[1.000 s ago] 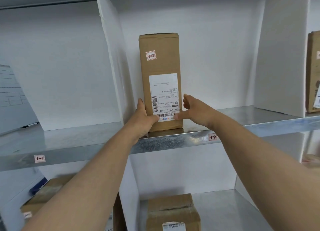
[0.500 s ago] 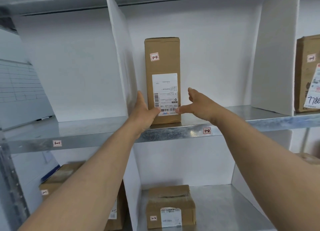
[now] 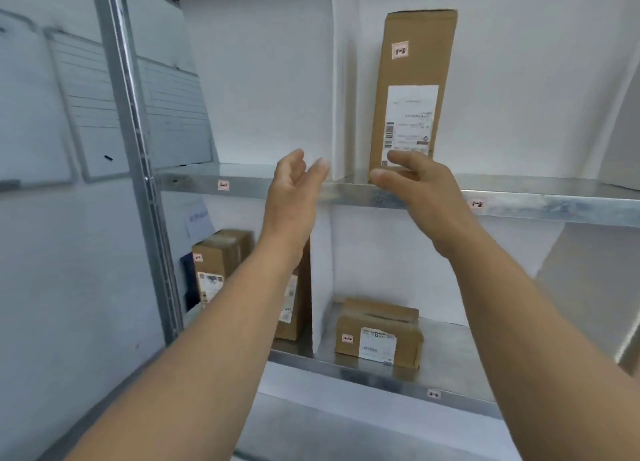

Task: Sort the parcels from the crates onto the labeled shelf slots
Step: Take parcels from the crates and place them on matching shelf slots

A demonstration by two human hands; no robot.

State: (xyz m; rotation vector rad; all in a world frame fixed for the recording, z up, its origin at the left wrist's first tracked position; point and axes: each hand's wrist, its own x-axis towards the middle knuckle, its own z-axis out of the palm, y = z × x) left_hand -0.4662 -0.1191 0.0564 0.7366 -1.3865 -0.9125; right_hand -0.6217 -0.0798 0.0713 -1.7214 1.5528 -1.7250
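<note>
A tall brown cardboard parcel [image 3: 414,79] with a small "1-2" sticker and a white shipping label stands upright on the upper metal shelf [image 3: 540,201], just right of a white divider [image 3: 341,79]. My left hand [image 3: 294,190] hovers in front of the shelf edge, left of the parcel, fingers relaxed and holding nothing. My right hand [image 3: 415,190] is in front of the parcel's lower end, fingers loosely spread, apart from the box as far as I can tell. The shelf edge carries small slot labels [image 3: 477,204].
On the lower shelf [image 3: 381,377] lies a flat brown parcel [image 3: 379,332], and left of the divider stand two more parcels [image 3: 218,263]. A metal upright [image 3: 135,149] frames the shelf's left side. Whiteboards [image 3: 86,107] hang on the wall at left.
Both hands have let go of the tall parcel and drawn back from it. The view has swung left and down, so the parcel now sits right of centre.
</note>
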